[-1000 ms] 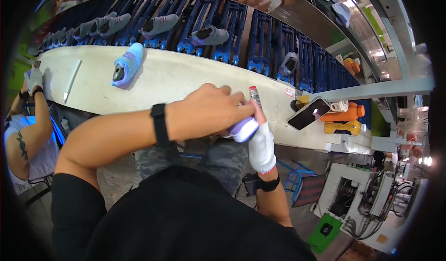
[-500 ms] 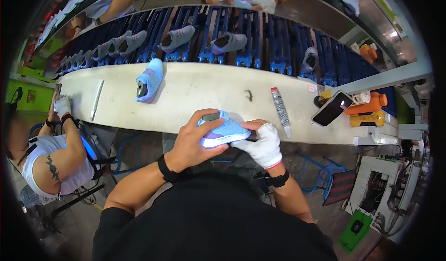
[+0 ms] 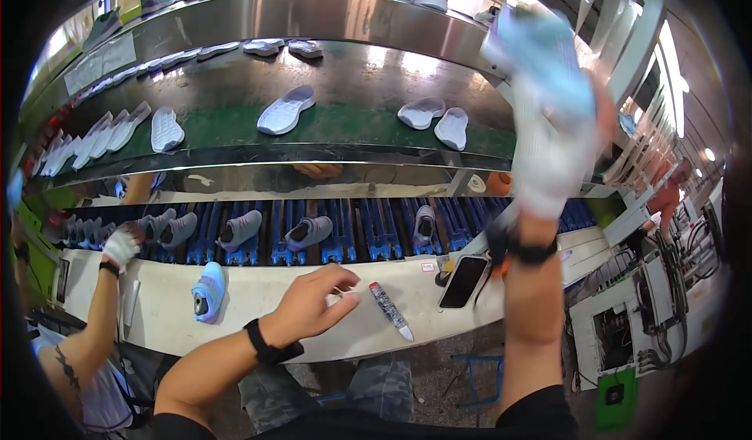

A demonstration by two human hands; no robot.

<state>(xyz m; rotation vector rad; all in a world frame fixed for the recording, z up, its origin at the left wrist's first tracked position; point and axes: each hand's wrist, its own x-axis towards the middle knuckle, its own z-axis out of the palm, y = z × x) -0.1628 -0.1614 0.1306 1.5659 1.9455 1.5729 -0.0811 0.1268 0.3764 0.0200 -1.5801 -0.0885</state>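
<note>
My right hand [image 3: 548,150], in a white glove, is raised high at the upper right and smeared by motion. It grips a light blue shoe [image 3: 540,52], also blurred, held up near the top shelf. My left hand [image 3: 313,303], bare, hovers over the near part of the white table [image 3: 274,283]; its fingers are bent with the thumb apart, and no thing shows in it. Closest to that hand is a marker-like tube [image 3: 389,311] with a red end and a white tip. Farther left stands another light blue shoe [image 3: 208,293] on the table.
Behind the table runs a blue slatted conveyor [image 3: 368,232] carrying several grey shoes. Above it, a green belt [image 3: 352,130] bears white soles [image 3: 286,111], and a metal shelf [image 3: 329,13] holds finished shoes. A phone [image 3: 463,282] lies right. A co-worker's gloved hand [image 3: 121,246] reaches toward the conveyor.
My right hand has lifted the light blue shoe from in front of me to the upper right. My left hand has let go of it. The view has tilted up, showing the shelves.
</note>
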